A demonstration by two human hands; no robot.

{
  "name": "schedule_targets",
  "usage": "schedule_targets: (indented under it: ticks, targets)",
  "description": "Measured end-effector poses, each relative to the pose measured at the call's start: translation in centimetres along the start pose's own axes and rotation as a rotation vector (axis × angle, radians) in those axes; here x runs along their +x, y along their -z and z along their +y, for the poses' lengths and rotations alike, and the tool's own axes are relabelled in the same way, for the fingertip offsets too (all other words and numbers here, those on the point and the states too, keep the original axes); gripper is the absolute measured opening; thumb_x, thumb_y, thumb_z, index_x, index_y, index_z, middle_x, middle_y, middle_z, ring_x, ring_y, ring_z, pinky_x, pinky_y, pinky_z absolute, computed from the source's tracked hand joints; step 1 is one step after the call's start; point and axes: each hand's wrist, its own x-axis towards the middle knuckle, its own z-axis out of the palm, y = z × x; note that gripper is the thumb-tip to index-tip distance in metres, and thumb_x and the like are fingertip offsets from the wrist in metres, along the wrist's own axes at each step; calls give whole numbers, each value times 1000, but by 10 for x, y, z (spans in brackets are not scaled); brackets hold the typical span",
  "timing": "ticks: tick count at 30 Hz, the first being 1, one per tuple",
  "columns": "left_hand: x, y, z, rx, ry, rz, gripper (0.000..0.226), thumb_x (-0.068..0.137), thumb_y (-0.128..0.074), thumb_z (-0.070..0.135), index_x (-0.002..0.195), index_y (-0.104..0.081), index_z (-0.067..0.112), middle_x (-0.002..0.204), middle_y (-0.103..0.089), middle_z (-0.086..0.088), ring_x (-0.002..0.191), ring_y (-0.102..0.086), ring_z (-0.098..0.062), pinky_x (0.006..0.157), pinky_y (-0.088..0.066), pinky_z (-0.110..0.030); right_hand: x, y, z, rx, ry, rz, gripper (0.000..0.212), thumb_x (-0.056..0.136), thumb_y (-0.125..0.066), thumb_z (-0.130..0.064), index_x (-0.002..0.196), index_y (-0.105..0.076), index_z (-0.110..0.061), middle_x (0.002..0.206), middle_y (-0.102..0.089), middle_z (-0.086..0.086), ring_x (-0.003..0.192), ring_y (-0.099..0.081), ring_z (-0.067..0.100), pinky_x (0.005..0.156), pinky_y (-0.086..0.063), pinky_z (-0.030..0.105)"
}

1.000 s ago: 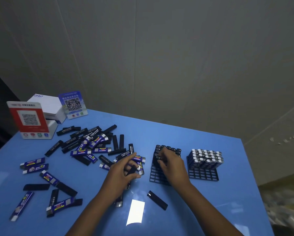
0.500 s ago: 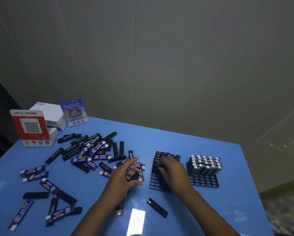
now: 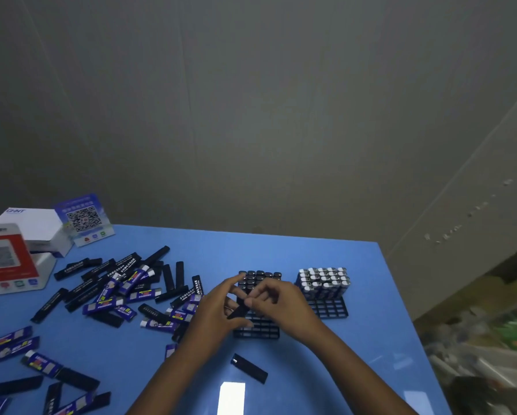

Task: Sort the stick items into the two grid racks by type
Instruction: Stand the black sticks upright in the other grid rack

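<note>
Both hands meet above the near rack, a black grid standing on the blue table. The left hand and the right hand pinch 1 black stick between them – the stick is tilted, its lower end toward the left palm, its upper end at the right fingertips. The rear rows of this rack hold upright black sticks. The second rack, just to the right, holds upright sticks with white tops in its rear rows; its front cells are open. Loose black and purple sticks lie scattered across the left of the table – 1 black stick lies alone near the front edge
</note>
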Motion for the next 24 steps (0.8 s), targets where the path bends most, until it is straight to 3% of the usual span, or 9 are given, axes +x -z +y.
schedule_targets:
  ticks: [4, 7, 10, 14, 17, 19, 21, 24]
  targets:
    - [1, -12, 4, 44, -30, -15, 87, 63, -88, 0, 129, -46, 40, 88, -62, 7, 68, -57, -1, 66, -51, -15, -4, 2, 4, 4, -39, 19, 14, 83, -81, -23, 90, -72, -15, 79, -70, 1, 67, -61, 2, 66, -52, 18]
    - [1, -14, 2, 61, -45, -29, 86, 64, -88, 0, 132, -48, 35, 92, -62, 5, 70, -57, -3, 69, -52, -16, -4, 5, 10, -6, -29, -18, 9, 86, -77, -18, 94, -75, -16, 83, -73, 5, 73, -65, 6, 72, -56, 24]
    - [0, -7, -2, 82, -33, -30, 85, 65, -88, 4, 136, -49, 29, 102, -63, 8, 77, -58, -5, 73, -54, -18, -4, 7, 14, 3, -17, -40, 8, 88, -74, -14, 94, -79, -16, 83, -76, 4, 76, -68, 8, 72, -55, 21]
    - [-3, 17, -11, 217, 8, -3, 85, 69, -86, 34, 142, -42, 30, 122, -57, 13, 104, -56, 1, 93, -50, -23, -2, 12, 18, 42, -81, 11, 6, 88, -73, -10, 91, -78, -12, 86, -76, 6, 79, -71, 13, 78, -59, 26]
    - [-8, 37, -10, 395, 82, -17, 86, 82, -66, 56, 152, -26, 27, 147, -37, 10, 133, -40, -10, 109, -39, -32, -1, 14, 25, 127, -162, 23, 3, 88, -72, -4, 91, -70, -5, 87, -73, 17, 78, -72, 19, 80, -60, 32]
    - [-10, 46, -10, 533, 95, 7, 84, 87, -55, 60, 154, -21, 21, 156, -28, 4, 142, -31, -16, 113, -31, -35, -1, 14, 28, 192, -201, 10, 10, 87, -71, 0, 93, -64, -3, 81, -71, 13, 78, -73, 18, 78, -59, 29]
    - [-11, 51, -9, 629, 86, 44, 81, 91, -50, 58, 154, -20, 17, 157, -27, 0, 142, -30, -18, 113, -29, -33, -2, 11, 29, 258, -208, -16, 20, 87, -69, 4, 102, -59, -3, 71, -66, 0, 78, -73, 19, 85, -60, 36]
    - [-12, 53, -9, 680, 77, 68, 76, 94, -48, 55, 154, -19, 17, 157, -27, -1, 142, -30, -19, 112, -29, -31, -2, 7, 30, 199, -141, -66, 53, 86, -70, -1, 128, -50, -24, 76, -61, -3, 77, -70, 23, 94, -57, 47]
